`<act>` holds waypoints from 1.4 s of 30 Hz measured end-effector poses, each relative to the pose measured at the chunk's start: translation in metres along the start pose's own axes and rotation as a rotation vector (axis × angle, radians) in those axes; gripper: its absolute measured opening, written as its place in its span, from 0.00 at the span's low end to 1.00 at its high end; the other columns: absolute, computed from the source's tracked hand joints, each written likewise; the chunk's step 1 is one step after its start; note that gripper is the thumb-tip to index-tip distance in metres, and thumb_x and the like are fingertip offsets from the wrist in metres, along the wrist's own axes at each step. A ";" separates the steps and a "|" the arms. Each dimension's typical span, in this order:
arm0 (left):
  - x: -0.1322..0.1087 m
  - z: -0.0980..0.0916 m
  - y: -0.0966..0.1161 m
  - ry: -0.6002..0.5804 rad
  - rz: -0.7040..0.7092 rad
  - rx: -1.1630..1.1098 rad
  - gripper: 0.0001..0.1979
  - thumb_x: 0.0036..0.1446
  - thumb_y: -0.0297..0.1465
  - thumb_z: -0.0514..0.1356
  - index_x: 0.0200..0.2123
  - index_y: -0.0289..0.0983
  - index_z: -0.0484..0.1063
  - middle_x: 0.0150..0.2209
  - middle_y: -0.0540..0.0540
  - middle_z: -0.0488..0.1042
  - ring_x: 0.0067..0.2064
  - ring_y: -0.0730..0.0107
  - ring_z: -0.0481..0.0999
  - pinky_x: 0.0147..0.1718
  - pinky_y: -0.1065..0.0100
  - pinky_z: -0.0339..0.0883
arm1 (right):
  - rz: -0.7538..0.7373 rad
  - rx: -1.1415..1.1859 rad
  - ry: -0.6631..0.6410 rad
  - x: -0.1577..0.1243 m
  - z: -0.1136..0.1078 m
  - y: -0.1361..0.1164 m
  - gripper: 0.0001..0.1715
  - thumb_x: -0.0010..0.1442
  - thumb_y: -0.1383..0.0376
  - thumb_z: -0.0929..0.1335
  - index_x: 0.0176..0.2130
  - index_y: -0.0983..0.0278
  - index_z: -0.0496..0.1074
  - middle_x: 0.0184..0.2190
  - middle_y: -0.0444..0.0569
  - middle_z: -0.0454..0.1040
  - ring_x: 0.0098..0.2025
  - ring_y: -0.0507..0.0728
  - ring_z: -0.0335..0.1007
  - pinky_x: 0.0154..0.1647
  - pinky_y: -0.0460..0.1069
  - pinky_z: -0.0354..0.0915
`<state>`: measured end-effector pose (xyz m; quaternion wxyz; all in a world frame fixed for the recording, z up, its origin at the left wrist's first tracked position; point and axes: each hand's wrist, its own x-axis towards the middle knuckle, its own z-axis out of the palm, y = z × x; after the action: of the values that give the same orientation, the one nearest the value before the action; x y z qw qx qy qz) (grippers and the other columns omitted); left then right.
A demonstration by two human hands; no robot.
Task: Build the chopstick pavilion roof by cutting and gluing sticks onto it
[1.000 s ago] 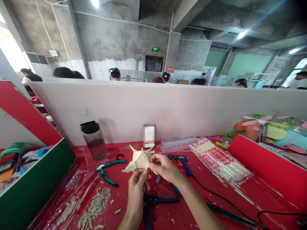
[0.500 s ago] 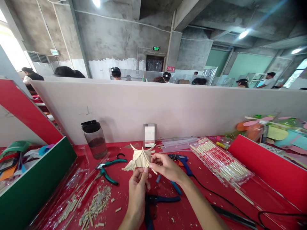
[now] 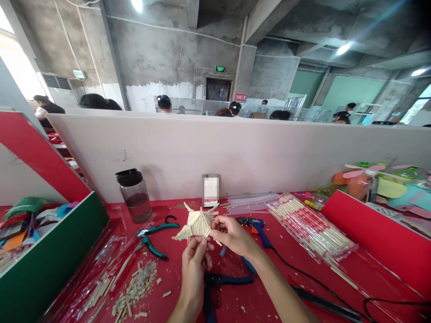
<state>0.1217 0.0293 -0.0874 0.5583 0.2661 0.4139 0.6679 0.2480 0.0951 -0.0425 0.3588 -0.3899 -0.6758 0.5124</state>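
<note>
A small model roof [image 3: 197,225] of pale wooden sticks, with upturned corners, is held above the red table. My left hand [image 3: 195,255] pinches its near edge from below, thumb on top, fingers curled. On the right side, my right hand [image 3: 230,233] closes thumb and fingertips on the near right corner; any small piece between them is too small to make out. Beneath my hands lies a dark-blue-handled tool [image 3: 232,280], partly covered by the left wrist. Green-handled pliers [image 3: 153,244] lie open to the left, and a blue glue gun [image 3: 261,231] is to the right.
Stick offcuts [image 3: 138,287] are scattered at front left. A water bottle [image 3: 135,202] stands by the white partition [image 3: 269,152]. Bagged wooden sticks [image 3: 310,226] lie at right, near a red box wall [image 3: 377,242]. A black cord [image 3: 310,272] crosses the table; a green panel [image 3: 57,264] borders the left.
Both hands keep their hold on the model roof with hardly any movement. The whole view has shifted slightly, and a person standing far right has moved lower and to the left.
</note>
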 end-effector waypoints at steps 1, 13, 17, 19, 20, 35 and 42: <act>-0.001 0.001 0.001 0.000 -0.003 -0.002 0.20 0.47 0.45 0.72 0.30 0.36 0.71 0.26 0.52 0.75 0.17 0.81 0.63 0.17 0.76 0.53 | 0.003 0.004 -0.001 0.000 0.000 0.001 0.08 0.54 0.65 0.71 0.30 0.62 0.66 0.24 0.39 0.70 0.26 0.51 0.65 0.28 0.45 0.60; 0.002 -0.002 -0.003 -0.008 0.009 -0.031 0.19 0.48 0.43 0.72 0.31 0.35 0.72 0.25 0.52 0.75 0.17 0.82 0.63 0.16 0.78 0.53 | -0.005 0.014 -0.008 0.001 0.000 0.001 0.07 0.53 0.65 0.70 0.30 0.62 0.67 0.24 0.40 0.70 0.25 0.51 0.64 0.28 0.46 0.59; 0.002 -0.003 -0.003 -0.020 0.009 -0.039 0.19 0.48 0.43 0.72 0.31 0.35 0.72 0.25 0.52 0.75 0.16 0.83 0.63 0.16 0.78 0.53 | 0.003 0.030 -0.009 0.001 0.000 0.003 0.06 0.53 0.65 0.70 0.30 0.62 0.67 0.24 0.40 0.70 0.25 0.51 0.64 0.27 0.45 0.59; 0.002 -0.004 -0.003 -0.026 0.008 -0.039 0.19 0.48 0.43 0.72 0.31 0.35 0.72 0.26 0.52 0.75 0.17 0.82 0.64 0.16 0.78 0.54 | 0.007 0.034 -0.008 0.001 0.000 0.004 0.07 0.53 0.65 0.70 0.30 0.62 0.66 0.24 0.39 0.70 0.25 0.51 0.64 0.27 0.45 0.58; 0.002 -0.004 -0.003 -0.028 0.006 -0.038 0.19 0.48 0.43 0.72 0.31 0.35 0.72 0.26 0.52 0.75 0.17 0.82 0.64 0.16 0.78 0.54 | 0.008 0.036 -0.008 0.001 0.000 0.004 0.07 0.53 0.65 0.70 0.30 0.62 0.66 0.24 0.39 0.70 0.25 0.51 0.64 0.27 0.45 0.58; 0.005 -0.006 -0.005 -0.025 -0.010 0.008 0.22 0.47 0.46 0.73 0.33 0.35 0.71 0.25 0.54 0.73 0.17 0.83 0.62 0.16 0.78 0.54 | 0.001 0.056 -0.019 0.002 0.001 0.006 0.06 0.54 0.65 0.70 0.31 0.63 0.67 0.24 0.40 0.70 0.25 0.51 0.64 0.27 0.45 0.59; 0.007 -0.007 -0.007 -0.035 -0.013 0.020 0.22 0.47 0.45 0.73 0.33 0.35 0.71 0.25 0.54 0.73 0.17 0.83 0.62 0.16 0.78 0.54 | 0.002 0.057 -0.018 0.002 0.000 0.007 0.07 0.54 0.64 0.70 0.31 0.63 0.68 0.24 0.40 0.70 0.25 0.51 0.63 0.27 0.45 0.58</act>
<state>0.1183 0.0342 -0.0971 0.5670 0.2806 0.4127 0.6553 0.2484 0.0980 -0.0495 0.3631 -0.3755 -0.6636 0.5356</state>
